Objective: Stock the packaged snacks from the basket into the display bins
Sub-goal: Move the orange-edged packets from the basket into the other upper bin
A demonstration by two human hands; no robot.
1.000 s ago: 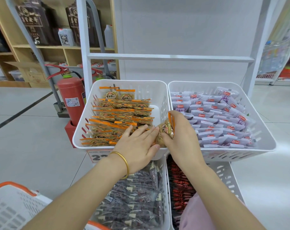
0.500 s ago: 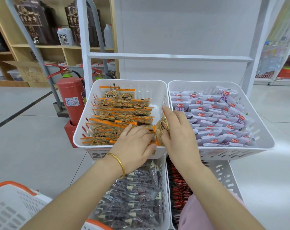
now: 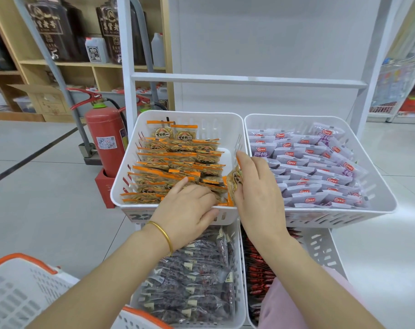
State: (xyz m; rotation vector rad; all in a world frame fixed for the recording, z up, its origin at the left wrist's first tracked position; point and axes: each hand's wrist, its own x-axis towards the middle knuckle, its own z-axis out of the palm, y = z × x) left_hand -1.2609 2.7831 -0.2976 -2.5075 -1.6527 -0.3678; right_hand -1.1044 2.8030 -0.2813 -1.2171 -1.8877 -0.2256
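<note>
Two hands over orange-packet bin (image 3: 228, 129), left hand (image 3: 186, 205) flat, right hand (image 3: 256, 186) gripping packet (image 3: 233, 180)

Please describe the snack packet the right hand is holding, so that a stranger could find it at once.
Look at the upper left white bin, filled with orange-edged packets. At its near right corner, the right hand holds one packet. Only this one stands upright on edge; its neighbours lie in overlapping rows.

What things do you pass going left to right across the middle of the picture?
Fire extinguisher → orange snack bin → right hand → purple snack bin.
</note>
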